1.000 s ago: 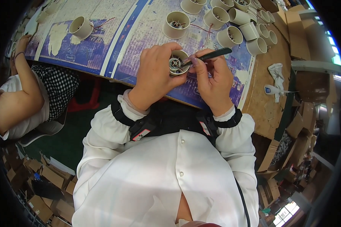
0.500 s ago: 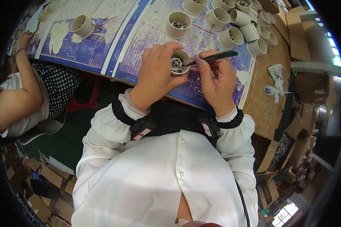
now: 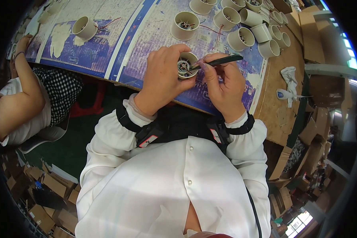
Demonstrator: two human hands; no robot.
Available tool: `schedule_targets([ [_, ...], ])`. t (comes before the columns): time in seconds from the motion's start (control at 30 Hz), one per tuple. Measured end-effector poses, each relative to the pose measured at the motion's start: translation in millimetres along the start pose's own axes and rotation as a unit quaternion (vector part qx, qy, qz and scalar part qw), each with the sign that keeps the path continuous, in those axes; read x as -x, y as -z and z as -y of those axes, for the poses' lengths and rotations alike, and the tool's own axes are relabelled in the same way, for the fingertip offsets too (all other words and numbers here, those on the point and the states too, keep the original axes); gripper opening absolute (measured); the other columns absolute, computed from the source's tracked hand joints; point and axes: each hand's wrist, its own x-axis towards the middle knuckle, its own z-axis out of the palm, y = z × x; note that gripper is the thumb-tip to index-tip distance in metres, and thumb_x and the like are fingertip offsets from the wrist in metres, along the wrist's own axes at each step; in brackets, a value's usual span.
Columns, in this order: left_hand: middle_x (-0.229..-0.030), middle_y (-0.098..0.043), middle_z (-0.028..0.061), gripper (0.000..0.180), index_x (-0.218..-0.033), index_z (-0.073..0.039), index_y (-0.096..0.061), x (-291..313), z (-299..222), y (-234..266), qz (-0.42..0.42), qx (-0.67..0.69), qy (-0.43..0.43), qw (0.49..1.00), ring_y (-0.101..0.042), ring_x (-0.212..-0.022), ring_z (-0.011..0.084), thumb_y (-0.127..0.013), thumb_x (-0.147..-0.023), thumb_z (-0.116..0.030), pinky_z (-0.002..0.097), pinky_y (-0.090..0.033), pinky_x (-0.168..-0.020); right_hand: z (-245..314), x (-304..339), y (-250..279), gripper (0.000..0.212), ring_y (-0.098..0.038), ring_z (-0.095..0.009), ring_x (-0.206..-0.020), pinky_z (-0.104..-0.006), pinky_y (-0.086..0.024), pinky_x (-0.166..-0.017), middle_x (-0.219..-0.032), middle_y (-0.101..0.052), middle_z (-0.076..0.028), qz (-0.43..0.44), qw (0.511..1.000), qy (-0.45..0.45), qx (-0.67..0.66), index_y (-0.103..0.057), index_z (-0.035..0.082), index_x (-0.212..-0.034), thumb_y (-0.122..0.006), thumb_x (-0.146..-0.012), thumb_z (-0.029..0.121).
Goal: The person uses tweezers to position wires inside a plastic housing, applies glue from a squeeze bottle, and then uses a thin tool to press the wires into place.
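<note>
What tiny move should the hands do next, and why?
Perhaps the right hand should gently nudge the black tool: its tip already reaches into the cup, beside the round part, and the left hand holds the cup.

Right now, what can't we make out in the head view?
All in the head view:
Held cup, left wall: hidden by the left hand.
Dark tool, gripped part: behind fingers of the right hand; tip contact: too small.
Top-centre cup: cut off by picture's upper edge.
Co-worker's hand: small, blurred.
</note>
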Motion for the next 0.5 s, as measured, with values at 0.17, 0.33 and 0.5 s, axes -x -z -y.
schedule_targets([
  [0.17, -0.109, -0.065, 0.0100, 0.063, -0.122, -0.008, -0.056, -0.5, -0.1, 0.2, 0.002, 0.002, 0.000, 1.000, -0.060, -0.101, 0.0335, -0.085, -0.067, -0.016, 0.0428, -0.043, -0.090, -2.0, 0.5, -0.9, 0.014, -0.064, -0.010, -0.075, -0.0226, -0.052, -0.064, -0.107, -0.067, -0.009, -0.011, 1.000, 0.001, -0.009, -0.062, -0.002, -0.110, -0.065, -0.097, 0.002],
  [0.33, -0.110, -0.065, 0.0099, 0.063, -0.123, -0.008, -0.056, 0.1, 0.2, 0.3, 0.002, -0.002, 0.001, 1.000, -0.060, -0.102, 0.0335, -0.085, -0.067, -0.016, 0.0428, -0.043, -0.090, 2.0, -1.3, -0.5, 0.013, -0.064, -0.010, -0.075, -0.0224, -0.052, -0.064, -0.107, -0.068, -0.009, -0.002, 1.000, 0.001, 0.002, -0.063, -0.002, -0.109, -0.065, -0.097, 0.002],
  [0.5, -0.111, -0.065, 0.0101, 0.063, -0.123, -0.008, -0.056, 0.4, 0.1, 0.3, 0.004, -0.001, 0.000, 1.000, -0.059, -0.102, 0.0335, -0.085, -0.067, -0.016, 0.0428, -0.043, -0.090, 1.7, -3.0, -0.6, 0.013, -0.064, -0.011, -0.073, -0.0224, -0.052, -0.064, -0.106, -0.068, -0.009, -0.007, 0.998, 0.044, 0.033, -0.063, -0.002, -0.109, -0.065, -0.096, 0.001],
])
